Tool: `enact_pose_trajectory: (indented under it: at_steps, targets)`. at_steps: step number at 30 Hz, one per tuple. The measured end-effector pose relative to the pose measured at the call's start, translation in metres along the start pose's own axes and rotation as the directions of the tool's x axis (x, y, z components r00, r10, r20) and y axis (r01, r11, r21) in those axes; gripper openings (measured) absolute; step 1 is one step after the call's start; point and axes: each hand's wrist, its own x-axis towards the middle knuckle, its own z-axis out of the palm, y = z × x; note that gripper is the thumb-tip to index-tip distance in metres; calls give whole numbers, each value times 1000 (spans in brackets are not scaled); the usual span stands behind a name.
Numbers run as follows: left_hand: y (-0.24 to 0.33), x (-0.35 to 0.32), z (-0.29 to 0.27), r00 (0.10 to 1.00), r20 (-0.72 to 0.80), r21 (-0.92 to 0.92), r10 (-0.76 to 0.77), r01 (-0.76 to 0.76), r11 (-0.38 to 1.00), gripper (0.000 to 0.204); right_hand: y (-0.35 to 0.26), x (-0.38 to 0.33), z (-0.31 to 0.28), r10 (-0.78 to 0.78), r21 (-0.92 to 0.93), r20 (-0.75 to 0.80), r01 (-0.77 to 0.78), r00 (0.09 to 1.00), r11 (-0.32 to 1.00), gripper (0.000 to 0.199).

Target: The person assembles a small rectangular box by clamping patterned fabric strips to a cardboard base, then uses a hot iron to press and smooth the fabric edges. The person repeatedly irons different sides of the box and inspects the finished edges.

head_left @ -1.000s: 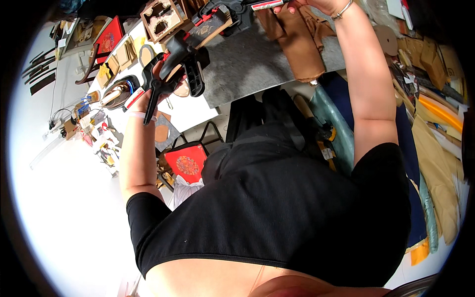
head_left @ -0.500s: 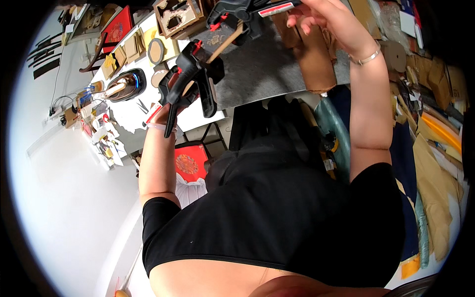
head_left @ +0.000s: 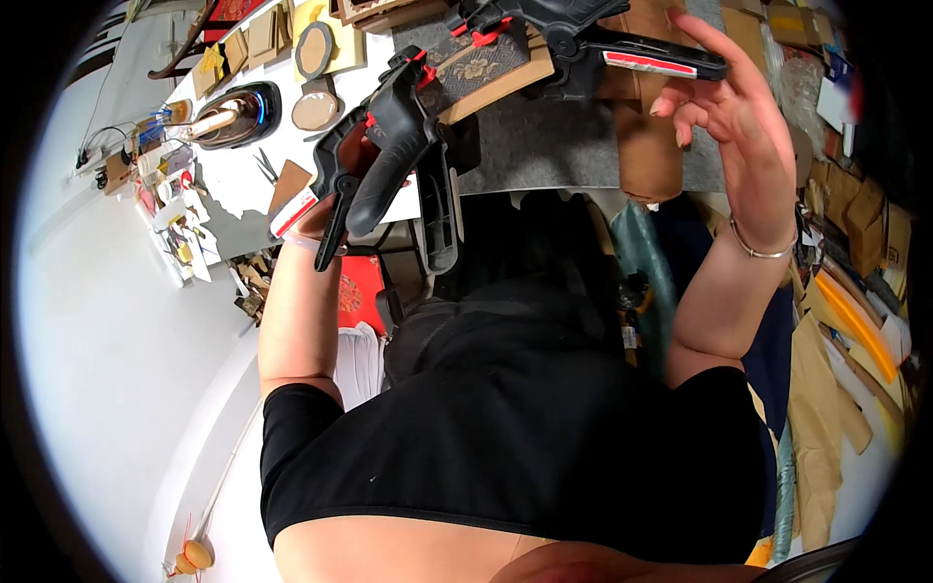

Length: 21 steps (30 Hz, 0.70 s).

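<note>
My left hand (head_left: 316, 220) is behind a black spring clamp (head_left: 394, 160) with red jaw tips; skin shows between its handles and it grips there, though most fingers are hidden. This clamp is at the left end of a thin panel (head_left: 478, 76) with a dark patterned face and a tan edge. A second black spring clamp (head_left: 564, 39) is at the panel's other end, its handle with a red-and-white label stretching right. My right hand (head_left: 743, 121) is at that handle's end, fingers spread and bent around it without closing.
A grey mat (head_left: 554, 155) covers the table's near part. A brown roll (head_left: 649, 160) lies across its edge. On the left stand a black oval device (head_left: 258, 112), round pieces (head_left: 316, 109) and small boards (head_left: 264, 37). Paper and rolls (head_left: 816, 389) crowd the right side.
The view has shifted, so the table sits higher. The panel and both clamps show lower and further right. My right hand has come down and right, beside the handle's end.
</note>
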Motion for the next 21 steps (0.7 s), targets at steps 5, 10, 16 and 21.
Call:
enact_pose_trajectory:
  at_steps: [5,10,16,21]
  targets:
    - [-9,-3,-10,996,-36,-3,84,-85,996,91,13,1,3,-117,20,4,117,993,993,81]
    - [-18,-6,-12,962,147,-157,228,-205,966,95,18,4,-9,-144,-296,91,165,985,941,95]
    - [-18,-5,-4,987,36,-139,154,-147,979,87,23,2,-5,-173,-317,100,197,980,928,101]
    - [-13,5,2,989,34,-158,142,-135,978,80,23,4,0,-191,-250,113,214,975,944,99]
